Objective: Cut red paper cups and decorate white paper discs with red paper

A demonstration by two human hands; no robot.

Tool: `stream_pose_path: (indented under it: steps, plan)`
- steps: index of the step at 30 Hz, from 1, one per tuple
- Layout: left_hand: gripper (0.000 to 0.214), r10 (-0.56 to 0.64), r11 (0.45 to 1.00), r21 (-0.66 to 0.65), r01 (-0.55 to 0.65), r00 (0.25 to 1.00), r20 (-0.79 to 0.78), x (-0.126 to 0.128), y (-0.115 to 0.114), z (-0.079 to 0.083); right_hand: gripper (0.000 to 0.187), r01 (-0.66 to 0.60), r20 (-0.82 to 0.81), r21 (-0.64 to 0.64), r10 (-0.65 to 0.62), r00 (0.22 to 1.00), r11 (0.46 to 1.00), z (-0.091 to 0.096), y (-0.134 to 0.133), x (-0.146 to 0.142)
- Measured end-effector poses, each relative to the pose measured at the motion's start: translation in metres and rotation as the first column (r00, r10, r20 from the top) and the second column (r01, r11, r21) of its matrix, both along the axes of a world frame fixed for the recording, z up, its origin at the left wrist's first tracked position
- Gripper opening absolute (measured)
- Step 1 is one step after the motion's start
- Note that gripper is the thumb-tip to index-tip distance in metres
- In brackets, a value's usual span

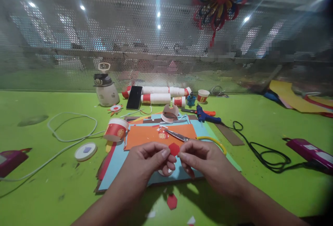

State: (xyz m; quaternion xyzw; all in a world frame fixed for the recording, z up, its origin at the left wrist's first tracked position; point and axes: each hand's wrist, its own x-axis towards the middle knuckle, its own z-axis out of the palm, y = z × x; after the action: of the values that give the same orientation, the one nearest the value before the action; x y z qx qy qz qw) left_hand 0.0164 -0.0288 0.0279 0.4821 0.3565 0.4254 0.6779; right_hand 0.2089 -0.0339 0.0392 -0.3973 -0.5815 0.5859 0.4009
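A small red paper hexagon (174, 149) is held up between my two hands. My left hand (149, 160) pinches its left edge with thumb and fingers closed. At its right edge, the fingertips of my right hand (205, 158) are pinched together on the paper. Below them, a white round piece (165, 173) is partly hidden by my left fingers. Another red hexagon (172, 201) lies on the green table nearer to me. Just beyond my hands, scissors (179, 135) with a yellow handle rest on orange paper (142, 137), over light blue sheets (114, 174).
A red-and-white paper cup (116, 130) lies tilted at left, near a white lid (85, 151). A blue glue gun (206, 115) trails a black cord (256, 149) rightward. Behind stand a phone (134, 97), stacked cups (156, 98) and a bottle (106, 92).
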Motion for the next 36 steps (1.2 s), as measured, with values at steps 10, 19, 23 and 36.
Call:
stream_pose_path:
  steps: [10,19,23,36]
  plan:
    - [0.019,0.005,1.0,-0.025,-0.005,1.0,-0.007,-0.001,0.002,-0.004,0.022,0.005,0.024,0.041,-0.006,1.0,0.999,-0.004,0.0,-0.001]
    - [0.019,0.058,0.997,-0.038,-0.062,0.995,-0.084,0.001,-0.004,0.0,0.029,0.081,0.199,0.075,-0.095,0.975,0.994,-0.002,0.001,-0.009]
    - [0.021,0.114,0.993,0.042,-0.106,0.933,-0.342,-0.015,0.009,0.001,0.026,0.069,0.357,0.07,-0.09,0.93,0.995,-0.009,0.013,-0.007]
    - [0.043,0.274,0.77,0.452,0.449,0.407,-0.871,-0.02,0.011,-0.025,0.014,0.047,0.581,0.093,-0.093,0.809,0.995,-0.033,0.028,-0.017]
